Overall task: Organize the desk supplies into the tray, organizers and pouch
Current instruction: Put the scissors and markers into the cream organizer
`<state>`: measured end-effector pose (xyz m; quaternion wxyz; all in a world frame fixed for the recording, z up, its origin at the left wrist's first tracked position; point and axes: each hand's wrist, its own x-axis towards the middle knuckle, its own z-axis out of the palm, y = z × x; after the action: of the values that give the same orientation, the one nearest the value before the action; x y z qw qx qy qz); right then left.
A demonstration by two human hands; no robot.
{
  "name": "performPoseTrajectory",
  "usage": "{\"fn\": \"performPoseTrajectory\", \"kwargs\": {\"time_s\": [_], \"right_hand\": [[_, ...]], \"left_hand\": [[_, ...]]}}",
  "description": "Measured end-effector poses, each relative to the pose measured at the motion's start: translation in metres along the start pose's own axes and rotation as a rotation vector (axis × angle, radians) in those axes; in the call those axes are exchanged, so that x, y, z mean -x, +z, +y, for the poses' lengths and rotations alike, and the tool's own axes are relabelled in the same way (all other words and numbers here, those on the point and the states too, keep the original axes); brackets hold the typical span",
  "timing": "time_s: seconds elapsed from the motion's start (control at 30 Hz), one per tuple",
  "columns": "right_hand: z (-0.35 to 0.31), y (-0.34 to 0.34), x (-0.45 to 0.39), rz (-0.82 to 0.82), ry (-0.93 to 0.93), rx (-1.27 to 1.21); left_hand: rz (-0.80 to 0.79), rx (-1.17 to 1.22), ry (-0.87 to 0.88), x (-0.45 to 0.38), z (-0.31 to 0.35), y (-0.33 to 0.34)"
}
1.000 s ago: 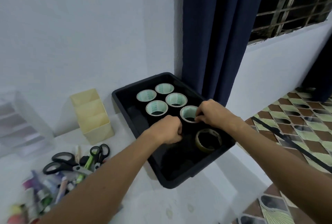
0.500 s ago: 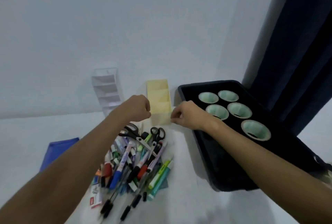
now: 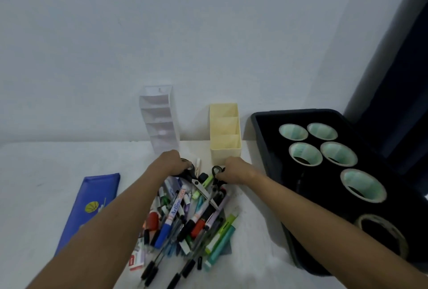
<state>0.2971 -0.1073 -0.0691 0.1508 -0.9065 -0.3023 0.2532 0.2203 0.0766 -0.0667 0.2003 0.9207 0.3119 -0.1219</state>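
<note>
Clearly both hands down at far end of pen pile (image 3: 185, 214), each on a pair of scissors. Left hand (image 3: 171, 161) curled over black handles of larger scissors (image 3: 192, 178); blades ran toward camera and rightward, across top of pile. Right hand (image 3: 234, 170) pinched at handle loop of smaller scissors (image 3: 216, 181), blades pointed back toward camera, tangled among markers. Whether fingers were fully closed through loops couldn't be told, knuckles hid them. Yellow organizer (image 3: 224, 135) stood just beyond right hand, nearly touching; clear organizer (image 3: 159, 117) just beyond left hand. Judged next lift as straight up and forward, handles leading, right hand nearer yellow slots. Blue pouch (image 3: 92, 205) lay flat, well left of pile. Black tray (image 3: 266, 140) at right, tape rolls (image 3: 305, 157) already inside. Risk judged: blades dragging pens along.
</note>
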Motion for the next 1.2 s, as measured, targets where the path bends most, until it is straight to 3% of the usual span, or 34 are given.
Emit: {"fn": "performPoseTrajectory", "kwargs": {"time_s": [0.27,0.53,0.73,0.93,1.03,1.2], "right_hand": [[-0.004,0.003,-0.011,-0.082,0.149,-0.253],[-0.013,0.003,-0.013,-0.080,0.154,-0.168],[-0.006,-0.029,0.005,-0.045,-0.055,-0.273],[0.000,-0.090,0.020,0.006,-0.253,-0.277],[-0.003,-0.130,0.029,0.091,-0.307,-0.356],[-0.016,-0.204,0.038,0.476,-0.392,-0.311]], "left_hand": [[0.059,0.179,-0.056,-0.001,0.012,-0.011],[0.061,0.521,0.008,0.011,0.015,-0.025],[0.114,0.565,0.137,0.033,0.036,-0.057],[0.309,0.445,0.352,0.062,0.077,-0.119],[0.422,0.434,0.419,0.068,0.096,-0.154],[0.534,0.491,0.504,0.063,0.122,-0.194]]}}
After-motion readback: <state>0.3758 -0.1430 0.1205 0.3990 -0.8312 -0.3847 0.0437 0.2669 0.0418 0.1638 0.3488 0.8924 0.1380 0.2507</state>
